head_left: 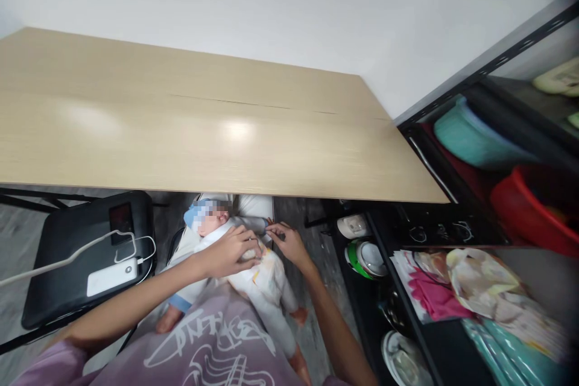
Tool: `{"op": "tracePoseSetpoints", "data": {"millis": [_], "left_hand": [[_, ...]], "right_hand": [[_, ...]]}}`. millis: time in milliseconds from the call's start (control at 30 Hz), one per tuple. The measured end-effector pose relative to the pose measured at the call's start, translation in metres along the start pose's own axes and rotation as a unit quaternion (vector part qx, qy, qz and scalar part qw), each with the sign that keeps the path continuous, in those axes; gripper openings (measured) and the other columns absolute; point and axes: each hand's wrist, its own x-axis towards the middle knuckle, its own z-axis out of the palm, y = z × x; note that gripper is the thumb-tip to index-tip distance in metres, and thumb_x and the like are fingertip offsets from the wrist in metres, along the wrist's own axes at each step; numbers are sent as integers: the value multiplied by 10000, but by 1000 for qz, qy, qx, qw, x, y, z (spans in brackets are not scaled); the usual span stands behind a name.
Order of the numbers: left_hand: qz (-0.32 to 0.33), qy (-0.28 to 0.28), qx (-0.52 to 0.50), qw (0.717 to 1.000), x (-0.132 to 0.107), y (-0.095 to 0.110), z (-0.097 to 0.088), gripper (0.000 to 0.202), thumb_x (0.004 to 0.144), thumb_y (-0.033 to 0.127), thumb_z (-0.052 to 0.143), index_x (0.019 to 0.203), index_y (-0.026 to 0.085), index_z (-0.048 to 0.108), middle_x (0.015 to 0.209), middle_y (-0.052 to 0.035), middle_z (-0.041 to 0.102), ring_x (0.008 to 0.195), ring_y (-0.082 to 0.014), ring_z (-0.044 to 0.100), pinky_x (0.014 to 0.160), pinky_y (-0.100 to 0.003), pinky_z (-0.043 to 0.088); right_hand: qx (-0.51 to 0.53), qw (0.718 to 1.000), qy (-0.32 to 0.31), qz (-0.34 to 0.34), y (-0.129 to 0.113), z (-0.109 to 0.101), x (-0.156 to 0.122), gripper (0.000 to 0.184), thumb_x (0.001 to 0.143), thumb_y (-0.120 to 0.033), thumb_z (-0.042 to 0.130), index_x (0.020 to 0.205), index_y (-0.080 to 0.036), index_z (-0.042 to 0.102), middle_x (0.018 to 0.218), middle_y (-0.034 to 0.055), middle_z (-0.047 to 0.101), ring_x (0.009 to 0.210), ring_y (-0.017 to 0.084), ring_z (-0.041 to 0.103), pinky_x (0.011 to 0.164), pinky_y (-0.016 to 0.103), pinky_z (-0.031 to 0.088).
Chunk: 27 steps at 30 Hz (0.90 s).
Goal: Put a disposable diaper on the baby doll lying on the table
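Baby figure (271,283), real or toy not clear: on the lap, at 6 o'clock, below the table edge; head towards 10 o'clock.

State of clothing: blue cap (193,211) on; sleeved top with blue cuffs apparently on both arms; white lower garment with yellow print at the hips; feet bare. Judged largely dressed; how much remains cannot be told.

Left hand (228,251): resting on the top's front, fingers bent and slightly spread; any pinch not discernible.

Right hand (287,242): thumb and forefinger drawn together at the farther cuff; whether they pinch cloth or the small hand cannot be told.

Table (203,139): pale wood, seamed, glossy, from 9 through 12 to 2 o'clock; white wall (203,6) beyond.

Chair (49,271): black, 8 o'clock; bears white power bank (112,277) with cable (72,259).

Shelving, black, 3 to 5 o'clock: blue-green basin (470,136) and red basin (520,205) near 3; pink cloth (434,295) at 4.

Floor (325,265): grey.
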Motion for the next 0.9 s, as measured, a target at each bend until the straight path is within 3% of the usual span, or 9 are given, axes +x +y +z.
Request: {"op": "tracePoseSetpoints", "data": {"millis": [167, 267, 333, 433, 567, 700, 767, 833, 900], "left_hand": [[-14, -3, 7, 1000, 0, 10, -4, 186, 1185, 374, 591, 1168, 212, 680, 1205, -116, 729, 1152, -303, 602, 987, -433, 451], [-16, -21, -38, 999, -14, 23, -22, 239, 1216, 402, 515, 1190, 224, 672, 1202, -112, 710, 1161, -301, 597, 1013, -430, 457], [-38, -50, -81, 995, -34, 34, -38, 261, 1220, 427, 503, 1209, 235, 680, 1192, -100, 701, 1136, -287, 610, 1009, -410, 471], [-67, -117, -130, 982, -70, 46, -57, 235, 1196, 433, 567, 1184, 245, 706, 1154, -76, 724, 1111, -272, 647, 963, -370, 484], [-57, -158, -157, 973, -83, 46, -56, 251, 1186, 442, 598, 1085, 239, 706, 1034, -37, 793, 986, -238, 725, 1030, -380, 482], [-25, -145, -87, 985, -17, 35, -25, 273, 1215, 437, 537, 1144, 234, 705, 853, 8, 791, 825, -212, 734, 1143, -426, 467], [-2, -139, 45, 989, 36, 33, -1, 276, 1091, 443, 744, 1206, 192, 742, 1112, -110, 829, 1118, -305, 742, 1096, -431, 503], [-9, -200, 134, 971, 88, 34, 23, 424, 935, 417, 897, 1241, 148, 780, 1344, -206, 796, 1352, -385, 672, 1159, -463, 499], [-61, -324, 157, 931, 126, 35, 43, 399, 859, 432, 943, 1113, 141, 843, 1254, -210, 832, 1304, -410, 704, 1135, -476, 528]], "right_hand": [[31, 990, -95, -104, -47, 5, -3, 258, 1084, -331, 657, 1258, -259, 833, 1333, 114, 799, 1276, 281, 753, 1170, 458, 582], [37, 976, -163, -137, -80, 0, -9, 275, 1069, -276, 655, 1292, -255, 814, 1403, 120, 761, 1302, 274, 728, 1156, 426, 579], [19, 978, -174, -113, -93, -12, -18, 228, 1107, -350, 651, 1203, -244, 829, 1252, 99, 788, 1159, 259, 739, 1053, 389, 589], [7, 979, -204, -23, -95, -39, -43, 400, 1156, -525, 607, 1023, -226, 838, 961, 48, 789, 905, 221, 710, 856, 322, 548], [24, 953, -277, 121, -74, -61, -82, 518, 1171, -588, 505, 1027, -218, 837, 784, 28, 790, 750, 219, 726, 731, 299, 505], [-1, 937, -305, 169, -56, -48, -100, 445, 1091, -587, 601, 993, -207, 809, 717, 34, 785, 677, 228, 724, 683, 294, 471], [-38, 944, -288, 158, -52, -38, -102, 396, 1060, -547, 632, 984, -204, 815, 731, 39, 789, 688, 226, 708, 673, 290, 420], [-75, 951, -258, 150, -48, -29, -104, 312, 1022, -466, 659, 961, -207, 821, 770, 49, 803, 725, 226, 703, 684, 299, 377], [-93, 954, -233, 163, -41, -22, -111, 261, 984, -406, 665, 915, -207, 819, 800, 62, 811, 753, 232, 704, 696, 315, 357]]}}
